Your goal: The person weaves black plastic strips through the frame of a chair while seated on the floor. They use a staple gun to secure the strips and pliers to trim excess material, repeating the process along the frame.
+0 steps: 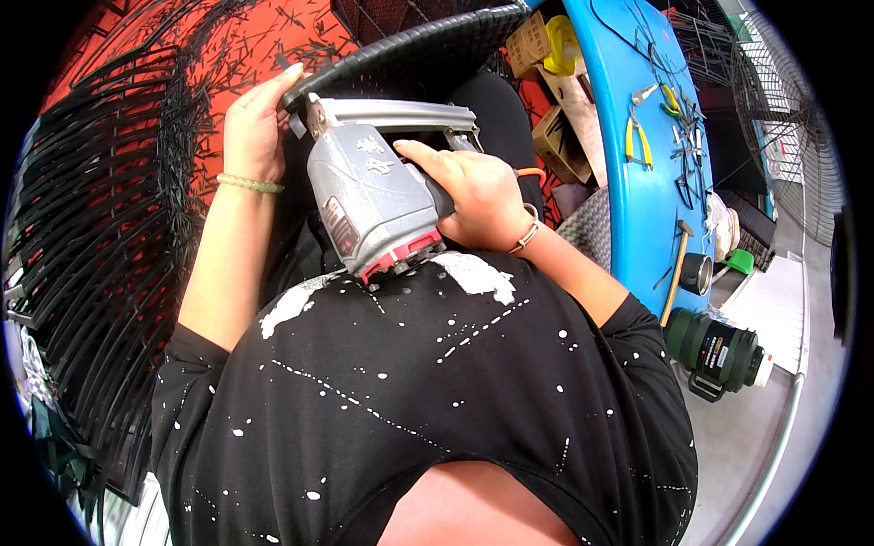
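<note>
My right hand (pixel 482 196) is wrapped around the grip of a grey pneumatic staple gun (pixel 369 196), whose red-edged end faces my body. The gun's nose and long magazine lie against the near side of a black woven panel (pixel 414 59). That panel is tilted across my lap, its rounded edge running up to the right. With the thumb and fingers, my left hand (pixel 255 136) grips the panel's left corner, close to the gun's nose. Some of those fingers are hidden behind the corner. An orange hose (pixel 531 173) shows just past my right hand.
Many black strips (pixel 100 218) hang in rows at left. Black scraps litter the red floor (pixel 300 32). A blue table (pixel 628 55) at right carries yellow-handled pliers (pixel 639 141), a hammer (pixel 678 264) and a black roll (pixel 696 273). Cardboard boxes (pixel 528 45), a fan (pixel 801 118) and a dark green jug (pixel 715 350) stand nearby.
</note>
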`<state>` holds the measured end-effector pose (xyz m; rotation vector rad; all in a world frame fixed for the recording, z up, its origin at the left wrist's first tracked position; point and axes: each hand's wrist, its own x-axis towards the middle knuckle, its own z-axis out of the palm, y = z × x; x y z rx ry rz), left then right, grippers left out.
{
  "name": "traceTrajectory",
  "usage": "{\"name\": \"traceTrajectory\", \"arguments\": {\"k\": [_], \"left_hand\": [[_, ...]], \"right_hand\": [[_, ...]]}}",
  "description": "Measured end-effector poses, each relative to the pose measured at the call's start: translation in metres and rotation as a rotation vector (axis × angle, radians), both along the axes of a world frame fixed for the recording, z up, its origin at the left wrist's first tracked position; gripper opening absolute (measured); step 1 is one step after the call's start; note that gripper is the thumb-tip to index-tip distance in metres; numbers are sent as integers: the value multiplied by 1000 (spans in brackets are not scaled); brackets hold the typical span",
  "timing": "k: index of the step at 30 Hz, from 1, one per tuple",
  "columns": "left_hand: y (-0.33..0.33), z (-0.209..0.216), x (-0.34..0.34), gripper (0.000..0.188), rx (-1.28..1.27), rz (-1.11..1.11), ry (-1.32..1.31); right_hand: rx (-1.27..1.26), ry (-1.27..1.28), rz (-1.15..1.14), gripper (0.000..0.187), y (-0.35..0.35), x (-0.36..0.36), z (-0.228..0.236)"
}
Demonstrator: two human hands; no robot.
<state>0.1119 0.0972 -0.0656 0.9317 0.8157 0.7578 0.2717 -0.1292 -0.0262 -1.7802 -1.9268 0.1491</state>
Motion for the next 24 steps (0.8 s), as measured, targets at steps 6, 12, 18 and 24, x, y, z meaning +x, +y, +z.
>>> {"name": "traceTrajectory", "arguments": {"k": [6,12,18,24], "left_hand": [[-3,3,0,17,-5,4,-13],[-8,13,1,18,20,-4,33],[-6,12,0,18,27,-12,48],[0,7,-3,19,32,-55,52]], "right_hand": [[-3,-7,19,82,0,1,-1],[-7,-16,18,83,0,1,-1],[-20,-12,20,84,0,2,1],[-37,-4,4,80,0,0,0]]}}
